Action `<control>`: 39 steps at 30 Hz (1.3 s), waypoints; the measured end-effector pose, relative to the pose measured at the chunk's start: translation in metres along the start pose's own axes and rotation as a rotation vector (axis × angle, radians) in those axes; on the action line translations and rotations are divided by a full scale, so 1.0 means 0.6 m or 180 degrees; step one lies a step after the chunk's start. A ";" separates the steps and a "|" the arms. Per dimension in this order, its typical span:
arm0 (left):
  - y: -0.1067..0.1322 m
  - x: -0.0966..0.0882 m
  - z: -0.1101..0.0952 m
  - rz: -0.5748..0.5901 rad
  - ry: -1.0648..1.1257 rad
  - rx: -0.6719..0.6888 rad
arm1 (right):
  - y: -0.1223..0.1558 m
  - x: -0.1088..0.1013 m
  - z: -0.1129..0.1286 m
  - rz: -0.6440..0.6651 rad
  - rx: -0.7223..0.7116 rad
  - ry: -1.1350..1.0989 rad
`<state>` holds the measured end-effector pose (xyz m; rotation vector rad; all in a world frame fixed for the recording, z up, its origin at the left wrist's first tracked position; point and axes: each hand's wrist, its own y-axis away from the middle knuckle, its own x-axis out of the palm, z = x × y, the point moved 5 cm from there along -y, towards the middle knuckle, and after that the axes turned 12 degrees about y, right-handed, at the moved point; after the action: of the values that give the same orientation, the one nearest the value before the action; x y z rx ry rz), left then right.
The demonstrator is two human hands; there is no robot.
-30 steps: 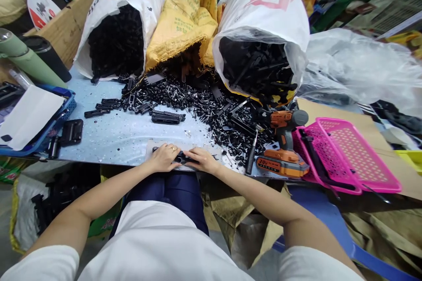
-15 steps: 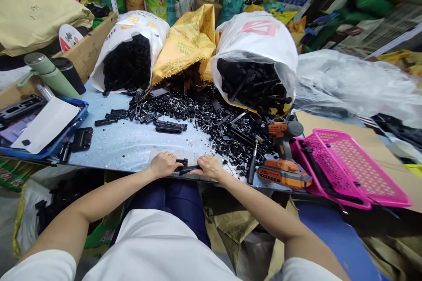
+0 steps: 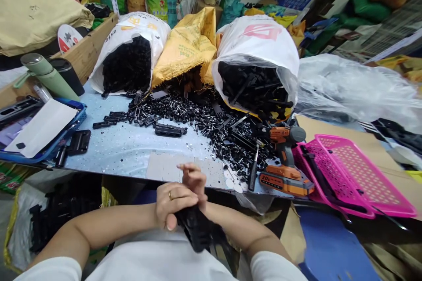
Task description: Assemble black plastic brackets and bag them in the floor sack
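My left hand (image 3: 174,202), with a ring on one finger, is closed on a dark black plastic part (image 3: 196,228) in front of my white shirt. The part hangs downward from that hand, and its lower right end is smeared by motion. Just beyond it is my right hand (image 3: 194,180), raised with its fingers apart and loosely bent. No object shows between those fingers. The fingertips of the left hand meet the right one near its palm, which is partly hidden. A flat grey board (image 3: 161,166) lies at the table edge beyond both hands.
Loose black parts and pins (image 3: 227,140) cover the table's middle. Behind them lie white sacks (image 3: 260,30) of black parts and a yellow sack (image 3: 184,48). A hammer (image 3: 253,169), an orange cordless drill (image 3: 285,173) and pink baskets (image 3: 372,175) stand right; a blue tray (image 3: 70,127) sits left.
Both hands have come off the board and drawn back toward my body, bringing the black plastic part along. The right hand has loosened its fingers. The grey board is now uncovered.
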<state>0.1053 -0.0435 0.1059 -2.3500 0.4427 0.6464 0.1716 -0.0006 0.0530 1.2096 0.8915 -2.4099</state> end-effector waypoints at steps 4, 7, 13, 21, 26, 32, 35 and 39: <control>-0.013 -0.010 0.090 -0.0521 -0.0885 0.0215 | -0.114 0.011 -0.098 -0.0525 0.0256 -0.0276; -0.051 -0.009 0.198 0.0068 -0.1630 -0.0584 | -0.224 -0.028 -0.249 -0.1014 0.1216 -0.0282; -0.140 -0.036 0.323 0.0261 -0.2106 -0.1350 | -0.378 -0.071 -0.460 -0.1016 0.2873 0.0200; -0.091 -0.208 0.409 -0.0473 -0.2214 -0.2511 | -0.324 -0.122 -0.426 -0.1303 0.2181 0.0121; -0.069 -0.242 0.450 -0.0306 -0.2142 -0.2690 | -0.188 -0.111 -0.350 -0.1191 0.1914 -0.0916; -0.045 -0.267 0.425 -0.0965 -0.2202 -0.2386 | -0.049 -0.029 -0.291 -0.0525 0.2341 -0.1890; -0.016 -0.281 0.383 -0.1693 -0.1762 -0.1871 | -0.018 -0.023 -0.279 -0.0059 0.2107 -0.1431; 0.013 -0.259 0.311 -0.2305 -0.0967 -0.1473 | -0.032 -0.018 -0.231 0.0622 0.0897 0.0022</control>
<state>-0.0878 0.0976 0.0636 -2.5141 -0.7390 0.7722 0.2532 0.1038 0.0064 1.3331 0.4199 -2.4276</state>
